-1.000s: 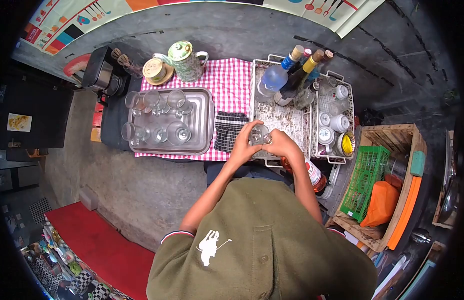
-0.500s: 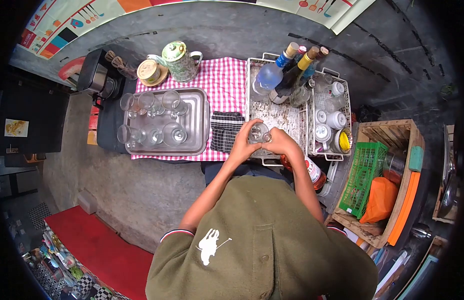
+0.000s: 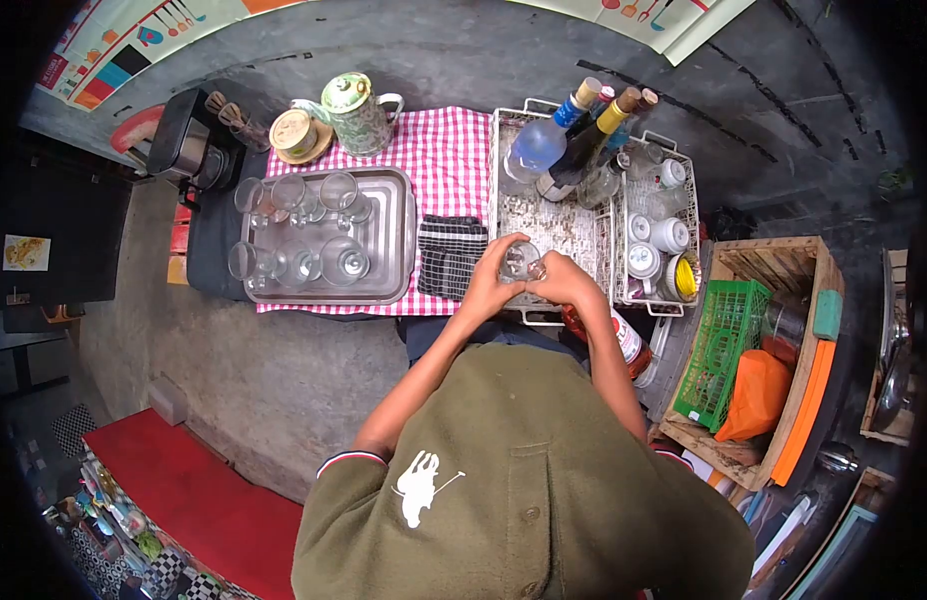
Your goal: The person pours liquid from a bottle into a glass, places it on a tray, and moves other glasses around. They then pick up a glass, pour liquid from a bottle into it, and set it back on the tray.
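Between my two hands, over the front left part of a white wire rack, is a clear drinking glass seen from above. My left hand curls around its left side, thumb toward me. Closed against the right side of the glass is my right hand; its fingertips are partly hidden. To the left, a metal tray carries several stemmed glasses. A folded black checked cloth lies between tray and rack.
Tall bottles stand at the back of the rack. A smaller wire basket beside it holds jars. An enamel pitcher stands behind the tray. At right is a wooden crate with a green basket; a red-labelled bottle stands near my right forearm.
The view has shifted slightly. Both hands keep the glass in nearly the same place, with the glass and right fingers turned a little.
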`<action>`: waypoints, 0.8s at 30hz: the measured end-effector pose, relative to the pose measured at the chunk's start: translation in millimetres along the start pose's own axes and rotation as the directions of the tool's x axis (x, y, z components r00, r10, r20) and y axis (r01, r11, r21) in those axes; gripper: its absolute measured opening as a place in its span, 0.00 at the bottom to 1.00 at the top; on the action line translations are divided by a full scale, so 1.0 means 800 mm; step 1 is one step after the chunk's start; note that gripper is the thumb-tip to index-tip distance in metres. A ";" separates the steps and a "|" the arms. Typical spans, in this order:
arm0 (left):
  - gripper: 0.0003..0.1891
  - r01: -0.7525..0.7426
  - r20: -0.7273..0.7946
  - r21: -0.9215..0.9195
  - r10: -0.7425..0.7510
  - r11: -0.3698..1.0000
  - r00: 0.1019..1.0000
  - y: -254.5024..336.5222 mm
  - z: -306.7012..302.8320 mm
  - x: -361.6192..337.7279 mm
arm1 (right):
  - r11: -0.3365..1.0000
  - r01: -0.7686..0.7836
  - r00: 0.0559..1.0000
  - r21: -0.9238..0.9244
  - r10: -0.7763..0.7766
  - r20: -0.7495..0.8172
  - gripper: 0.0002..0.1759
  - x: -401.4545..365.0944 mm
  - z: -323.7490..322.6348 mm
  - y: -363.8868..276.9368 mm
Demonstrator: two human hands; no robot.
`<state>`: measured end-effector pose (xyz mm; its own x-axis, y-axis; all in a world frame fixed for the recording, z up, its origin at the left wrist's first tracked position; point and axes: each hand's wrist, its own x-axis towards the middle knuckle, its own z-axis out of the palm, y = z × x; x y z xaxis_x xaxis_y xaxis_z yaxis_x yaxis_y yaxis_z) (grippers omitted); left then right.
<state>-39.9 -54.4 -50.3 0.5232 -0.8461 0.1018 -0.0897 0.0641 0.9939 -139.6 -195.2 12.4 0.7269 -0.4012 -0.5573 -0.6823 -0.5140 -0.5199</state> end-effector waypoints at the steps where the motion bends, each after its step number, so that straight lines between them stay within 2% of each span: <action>1: 0.39 -0.008 -0.003 0.001 0.008 1.000 1.000 -0.001 0.000 -0.001 | 1.000 0.009 1.000 -0.009 -0.009 -0.013 0.31 0.001 0.002 0.002; 4: 0.39 -0.020 -0.012 0.000 0.020 1.000 1.000 -0.003 0.000 -0.003 | 1.000 -0.012 1.000 -0.025 0.012 0.009 0.32 0.003 0.002 0.002; 7: 0.39 -0.013 -0.015 -0.005 0.013 1.000 1.000 -0.004 0.000 -0.005 | 0.999 0.033 0.999 -0.037 -0.034 -0.033 0.33 0.004 0.008 0.008; 10: 0.39 -0.009 -0.020 0.006 0.009 1.000 1.000 -0.008 0.001 -0.008 | 0.999 -0.011 1.000 -0.035 0.011 0.009 0.35 0.004 0.009 0.008; 13: 0.39 -0.011 -0.021 0.003 0.011 1.000 1.000 -0.010 0.002 -0.009 | 0.998 0.024 0.999 -0.054 -0.026 -0.039 0.33 0.005 0.015 0.012; 16: 0.39 -0.019 -0.019 0.007 0.019 1.000 1.000 -0.011 0.002 -0.009 | 0.999 -0.012 1.000 -0.037 0.013 0.026 0.31 0.004 0.009 0.007; 24: 0.38 -0.012 -0.011 0.024 0.012 1.000 1.000 -0.010 0.003 -0.009 | 0.999 0.036 0.999 -0.017 -0.036 -0.034 0.33 0.002 0.014 0.013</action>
<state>-44.8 -50.3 -59.3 0.5310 -0.8396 0.1143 -0.1158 0.0617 0.9914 -146.1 -192.7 -0.9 0.7534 -0.4077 -0.5158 -0.6544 -0.5411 -0.5282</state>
